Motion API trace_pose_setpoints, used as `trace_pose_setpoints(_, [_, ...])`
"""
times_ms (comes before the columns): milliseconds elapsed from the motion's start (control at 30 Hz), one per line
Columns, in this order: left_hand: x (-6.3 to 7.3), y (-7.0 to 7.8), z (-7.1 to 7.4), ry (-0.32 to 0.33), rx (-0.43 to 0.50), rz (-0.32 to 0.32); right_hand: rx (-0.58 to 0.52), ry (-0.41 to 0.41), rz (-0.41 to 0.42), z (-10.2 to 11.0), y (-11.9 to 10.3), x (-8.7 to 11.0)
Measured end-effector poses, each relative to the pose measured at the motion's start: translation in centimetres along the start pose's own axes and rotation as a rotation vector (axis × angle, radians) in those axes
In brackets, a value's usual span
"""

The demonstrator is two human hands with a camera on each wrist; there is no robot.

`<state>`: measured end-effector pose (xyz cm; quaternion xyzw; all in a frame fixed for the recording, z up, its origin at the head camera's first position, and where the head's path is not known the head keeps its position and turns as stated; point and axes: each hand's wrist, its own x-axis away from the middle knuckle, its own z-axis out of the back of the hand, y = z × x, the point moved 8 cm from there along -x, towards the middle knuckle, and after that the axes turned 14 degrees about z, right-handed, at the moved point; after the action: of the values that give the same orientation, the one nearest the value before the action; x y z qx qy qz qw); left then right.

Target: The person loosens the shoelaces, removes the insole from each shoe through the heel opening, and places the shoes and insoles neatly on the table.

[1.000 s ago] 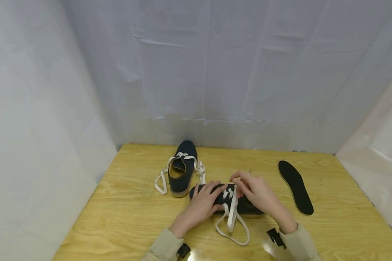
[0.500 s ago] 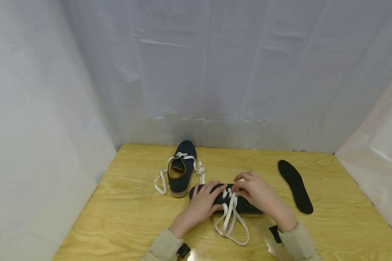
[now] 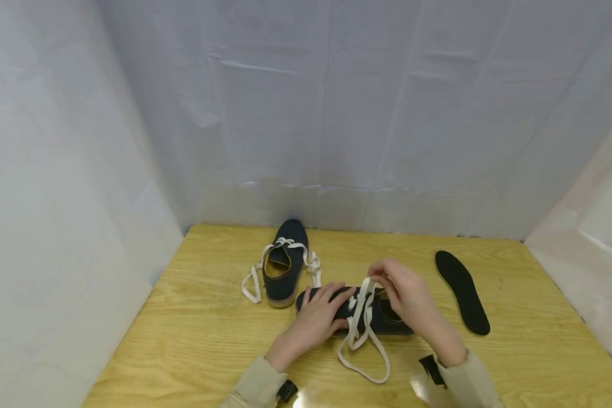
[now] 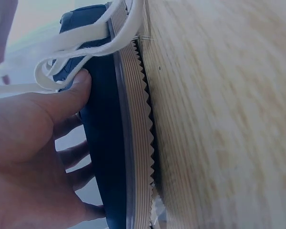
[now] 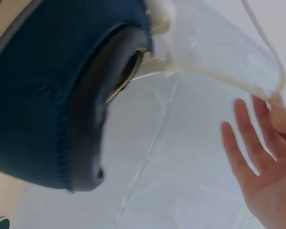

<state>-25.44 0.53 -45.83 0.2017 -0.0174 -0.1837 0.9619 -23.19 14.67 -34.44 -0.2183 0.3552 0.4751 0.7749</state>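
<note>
A dark navy sneaker lies sideways on the table, toe to the left. My left hand grips its front part, thumb on the near side and fingers across the top. In the left wrist view the thumb presses the upper beside the loose lace. Above the sneaker's opening my right hand pinches the white shoelace between thumb and fingertips. The right wrist view shows the lace stretched from the eyelets to those fingertips, the other fingers spread. A loop of lace hangs over the near side onto the table.
A second navy sneaker with loose white laces stands behind, to the left. A black insole lies on the right of the wooden table. Pale sheeting encloses the back and sides.
My right hand, earlier low at the eyelets, has risen slightly and draws a length of lace up from the sneaker. The left hand stays in place.
</note>
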Motion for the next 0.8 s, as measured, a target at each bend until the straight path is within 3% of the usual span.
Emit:
trace_pose_setpoints(233, [0.0,0.1,0.1,0.014,0.005,-0.005,-0.129,0.295,0.056,3.1,-1.4,-1.0])
trace_pose_setpoints(333, [0.0,0.1,0.1,0.017,-0.004,-0.003,-0.136,0.333,0.067,3.7,-1.6,-1.2])
trace_pose_setpoints(400, [-0.1,0.0,0.1,0.017,-0.003,0.000,-0.129,0.294,0.050,3.4,-1.5,-1.1])
trace_pose_setpoints(600, [0.2,0.1,0.2,0.029,-0.040,0.005,-0.143,0.053,0.009,0.1,-0.8,-0.5])
trace_pose_setpoints(800, [0.2,0.2,0.1,0.041,-0.096,0.015,-0.161,-0.077,-0.021,-1.9,-0.2,0.2])
